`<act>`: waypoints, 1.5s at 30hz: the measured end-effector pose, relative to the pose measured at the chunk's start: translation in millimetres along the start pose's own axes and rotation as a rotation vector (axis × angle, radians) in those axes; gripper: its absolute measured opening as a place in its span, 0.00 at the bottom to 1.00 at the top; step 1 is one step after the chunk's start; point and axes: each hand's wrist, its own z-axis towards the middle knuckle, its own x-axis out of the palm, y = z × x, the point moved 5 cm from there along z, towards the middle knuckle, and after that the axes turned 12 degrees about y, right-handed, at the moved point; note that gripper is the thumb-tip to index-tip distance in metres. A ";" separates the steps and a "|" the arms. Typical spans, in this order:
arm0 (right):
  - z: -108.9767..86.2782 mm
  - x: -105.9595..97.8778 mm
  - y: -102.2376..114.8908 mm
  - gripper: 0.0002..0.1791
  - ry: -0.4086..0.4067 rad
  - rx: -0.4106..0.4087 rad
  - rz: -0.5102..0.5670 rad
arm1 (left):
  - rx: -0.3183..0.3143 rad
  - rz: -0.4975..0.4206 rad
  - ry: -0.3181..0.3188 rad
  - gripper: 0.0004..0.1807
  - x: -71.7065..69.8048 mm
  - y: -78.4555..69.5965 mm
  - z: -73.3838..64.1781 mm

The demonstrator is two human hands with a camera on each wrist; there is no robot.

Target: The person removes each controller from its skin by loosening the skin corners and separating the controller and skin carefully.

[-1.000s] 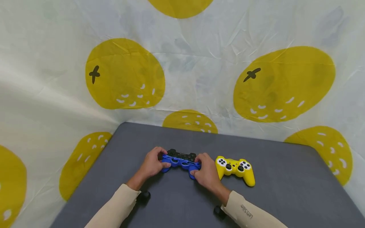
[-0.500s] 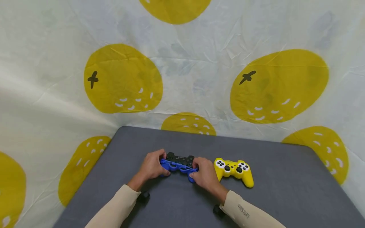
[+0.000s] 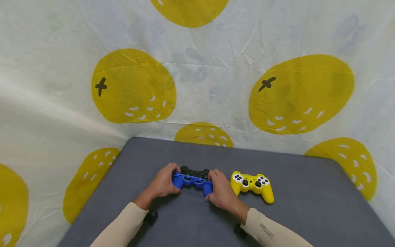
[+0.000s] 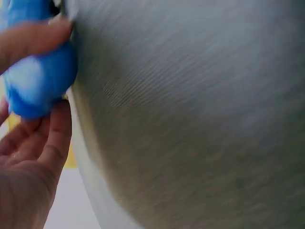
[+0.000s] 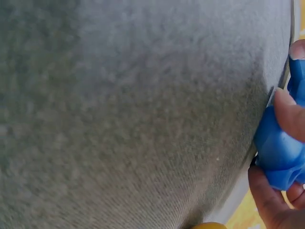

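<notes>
Now, in the head view, both thumbs sit lower on the work: the left hand (image 3: 164, 181) and the right hand (image 3: 223, 190) are clamped on the blue cover (image 3: 192, 179) from its two sides, at the lower centre of the frame, thumbs by the near ends of its grips. The cover wraps the near part of the black controller (image 3: 197, 173), whose far strip, with its buttons, is bare above the blue rim. That suggests a fitting only partly done: grips seated, far edge uncovered. A second ago the thumbs lay higher across the cover, hiding more of it; both blue grips now show plainly. The yellow controller (image 3: 252, 187) has kept its place on the bench (image 3: 302, 192), just beside the right hand, right of centre.

In the left wrist view, blurred, the cover fills the upper left, a thumb across it and fingers curled beneath.

In the right wrist view, the cover sits at the right edge, pinched between thumb and fingers; a thumb tip above it is presumably the left hand's. The yellow curve at the bottom edge is likely the yellow controller. Whether the black controller touches the bench cannot be told.
</notes>
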 end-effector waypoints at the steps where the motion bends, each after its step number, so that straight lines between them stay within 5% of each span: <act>1: 0.8 -0.9 0.2 0.33 -0.002 -0.002 0.006 | 0.012 -0.017 0.001 0.36 -3.0 0.6 0.5; 7: 3.3 -10.3 -1.7 0.30 -0.024 0.008 0.115 | 0.004 -0.158 0.051 0.33 -10.4 8.0 2.8; 15: 4.4 -12.6 -9.6 0.28 0.000 -0.020 0.226 | -0.090 -0.497 0.074 0.34 -4.8 25.2 7.3; 23: 5.7 -12.4 -12.4 0.26 0.011 -0.048 0.321 | -0.121 -0.647 0.092 0.33 -0.2 33.8 6.0; 36: 10.2 -11.8 -18.7 0.24 0.077 -0.033 0.405 | -0.104 -0.758 0.019 0.29 4.3 30.5 5.5; 45: 8.8 -12.0 -18.9 0.21 0.062 -0.094 0.408 | -0.080 -0.770 -0.008 0.25 7.1 26.7 1.7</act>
